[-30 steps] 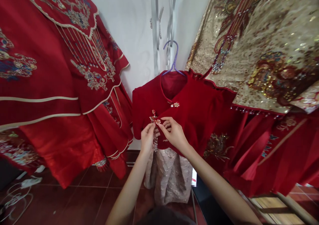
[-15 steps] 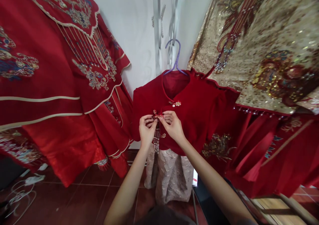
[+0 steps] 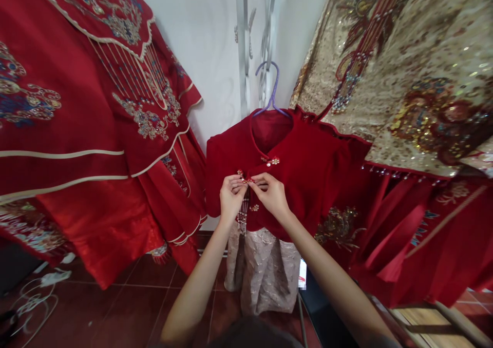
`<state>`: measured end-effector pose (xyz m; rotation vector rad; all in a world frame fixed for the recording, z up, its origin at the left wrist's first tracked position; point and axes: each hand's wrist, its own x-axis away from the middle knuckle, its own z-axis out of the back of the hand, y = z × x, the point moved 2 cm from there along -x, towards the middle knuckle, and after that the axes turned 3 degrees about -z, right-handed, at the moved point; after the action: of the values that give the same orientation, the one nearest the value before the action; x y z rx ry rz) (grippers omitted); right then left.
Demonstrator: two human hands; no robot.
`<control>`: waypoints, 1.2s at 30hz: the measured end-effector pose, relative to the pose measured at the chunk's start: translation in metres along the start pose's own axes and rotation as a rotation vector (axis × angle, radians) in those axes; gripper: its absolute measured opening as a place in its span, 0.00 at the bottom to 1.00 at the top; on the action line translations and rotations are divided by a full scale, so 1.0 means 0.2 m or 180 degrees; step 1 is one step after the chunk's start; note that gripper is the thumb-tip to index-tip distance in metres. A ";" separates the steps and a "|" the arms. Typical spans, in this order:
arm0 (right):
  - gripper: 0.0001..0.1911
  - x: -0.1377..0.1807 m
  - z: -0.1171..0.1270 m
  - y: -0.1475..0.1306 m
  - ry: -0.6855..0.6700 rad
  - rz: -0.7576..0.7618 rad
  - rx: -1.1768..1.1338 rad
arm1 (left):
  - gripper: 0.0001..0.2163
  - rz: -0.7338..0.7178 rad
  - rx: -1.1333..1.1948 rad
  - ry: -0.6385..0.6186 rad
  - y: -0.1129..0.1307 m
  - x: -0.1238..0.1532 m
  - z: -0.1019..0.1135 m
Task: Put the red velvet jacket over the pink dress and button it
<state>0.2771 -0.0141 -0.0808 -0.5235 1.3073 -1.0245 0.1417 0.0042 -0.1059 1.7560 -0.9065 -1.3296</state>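
Observation:
A dark red velvet jacket [image 3: 308, 168] hangs on a purple hanger [image 3: 271, 89] straight ahead, over a pale silvery skirt [image 3: 265, 271]. My left hand [image 3: 231, 196] and my right hand [image 3: 271, 194] meet at the jacket's front edge. Both pinch a small jewelled clasp [image 3: 244, 178] with a beaded tassel [image 3: 242, 217] hanging below it. A second jewelled button [image 3: 271, 160] sits just above, at the collar.
A red embroidered robe [image 3: 77, 132] hangs at the left. A gold sequinned garment [image 3: 416, 71] over red skirts [image 3: 423, 245] hangs at the right. A white wall and metal rail [image 3: 242, 45] stand behind. White cables [image 3: 34, 296] lie on the dark red tile floor.
Both hands rose a little with the clasp, from below the flap edge up to it, and their fingertips closed in together on it.

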 end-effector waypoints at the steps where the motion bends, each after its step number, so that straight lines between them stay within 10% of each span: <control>1: 0.08 0.00 0.00 0.00 0.0012 -0.0013 0.0004 | 0.13 0.0001 0.0024 0.0003 0.01 0.00 0.00; 25: 0.12 -0.03 -0.03 0.02 0.0043 -0.0181 -0.0223 | 0.10 -0.0181 -0.0194 -0.0492 0.02 0.00 0.04; 31: 0.17 0.09 0.19 0.03 -0.0066 -0.0748 -0.0898 | 0.16 0.0177 0.0099 0.0428 -0.14 0.30 -0.04; 36: 0.18 0.19 0.46 -0.04 0.0574 -0.0881 -0.0961 | 0.16 0.0949 0.0288 -0.0269 -0.18 0.50 -0.13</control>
<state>0.3583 -0.0699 -0.0721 -0.8758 1.5930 -1.1262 0.1922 -0.0615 -0.1775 1.5659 -1.2397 -1.1891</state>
